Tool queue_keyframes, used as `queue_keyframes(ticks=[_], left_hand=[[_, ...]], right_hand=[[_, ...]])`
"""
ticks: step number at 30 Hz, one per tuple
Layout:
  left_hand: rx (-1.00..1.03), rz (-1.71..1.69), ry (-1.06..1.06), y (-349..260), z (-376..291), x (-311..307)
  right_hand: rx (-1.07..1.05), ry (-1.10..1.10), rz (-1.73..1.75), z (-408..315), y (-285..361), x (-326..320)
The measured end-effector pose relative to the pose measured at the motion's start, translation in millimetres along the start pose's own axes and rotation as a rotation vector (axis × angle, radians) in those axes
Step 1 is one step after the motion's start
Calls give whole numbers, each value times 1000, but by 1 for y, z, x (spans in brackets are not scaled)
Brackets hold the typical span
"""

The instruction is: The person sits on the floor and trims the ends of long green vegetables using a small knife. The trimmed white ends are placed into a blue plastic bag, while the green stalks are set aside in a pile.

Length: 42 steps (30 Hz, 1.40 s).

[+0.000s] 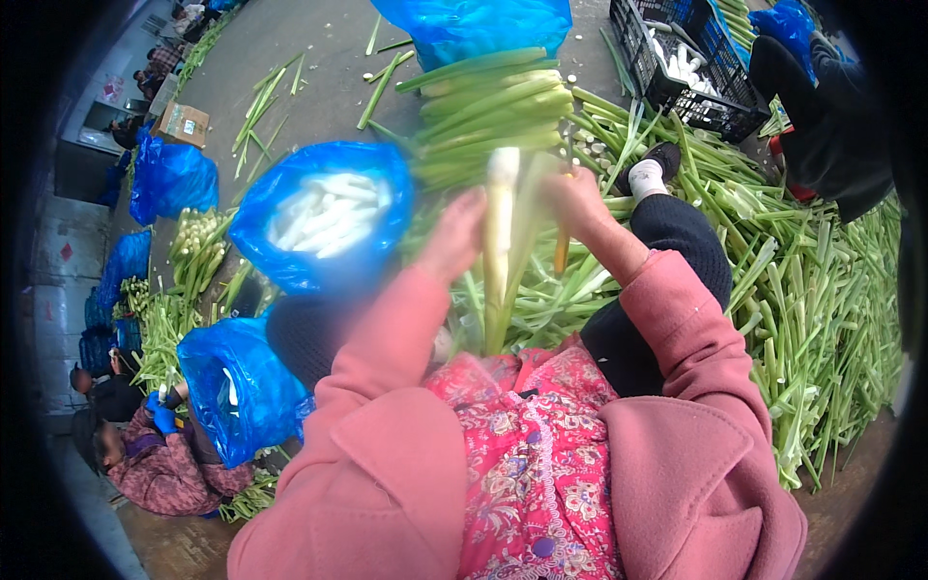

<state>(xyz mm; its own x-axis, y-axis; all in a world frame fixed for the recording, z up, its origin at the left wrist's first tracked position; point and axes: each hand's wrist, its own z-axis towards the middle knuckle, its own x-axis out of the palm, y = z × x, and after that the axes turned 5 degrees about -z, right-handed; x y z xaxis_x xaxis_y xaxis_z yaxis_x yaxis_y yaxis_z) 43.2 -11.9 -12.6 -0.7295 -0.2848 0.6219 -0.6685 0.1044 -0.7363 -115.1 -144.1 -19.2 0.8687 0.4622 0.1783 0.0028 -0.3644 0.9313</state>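
Note:
My left hand grips a water bamboo shoot, held upright with its pale cut end at the top. Its white flesh shows along one side, and its lower end reaches down to my lap. In my right hand is a knife with a yellow-orange handle; the blade points away from me. A green husk peels away between the shoot and my right hand, blurred by motion. Just beyond my hands lies a stack of unpeeled shoots. To my left, a blue plastic bag holds peeled white shoots.
Stripped green leaves form a large heap at right. A black plastic crate with white shoots stands at the upper right, near another person's dark-clothed legs. At lower left, a co-worker sits by another blue bag.

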Motion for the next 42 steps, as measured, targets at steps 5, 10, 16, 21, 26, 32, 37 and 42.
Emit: queue_keyframes(ticks=[5,10,16,21,26,32,37,42], left_hand=[[46,50,-117,-18,11,-13],[133,434,-144,-57,19,-24],[23,229,-60,-57,6,-9],[-38,243,36,-43,6,9],[-71,295,100,-36,6,26],[134,727,-49,-19,6,43],[681,1358,-163,1,1,48],[761,1788,-207,11,-4,42]], right_hand=[[-54,-141,-161,11,-2,-13],[-443,-258,-1090,31,-6,-34],[-597,-87,-962,24,-21,-5],[-548,91,-712,-7,6,18],[-538,57,-712,-17,8,17],[-364,147,-486,-23,5,19],[-352,181,-412,-31,13,22],[-246,147,-513,-33,12,24]])
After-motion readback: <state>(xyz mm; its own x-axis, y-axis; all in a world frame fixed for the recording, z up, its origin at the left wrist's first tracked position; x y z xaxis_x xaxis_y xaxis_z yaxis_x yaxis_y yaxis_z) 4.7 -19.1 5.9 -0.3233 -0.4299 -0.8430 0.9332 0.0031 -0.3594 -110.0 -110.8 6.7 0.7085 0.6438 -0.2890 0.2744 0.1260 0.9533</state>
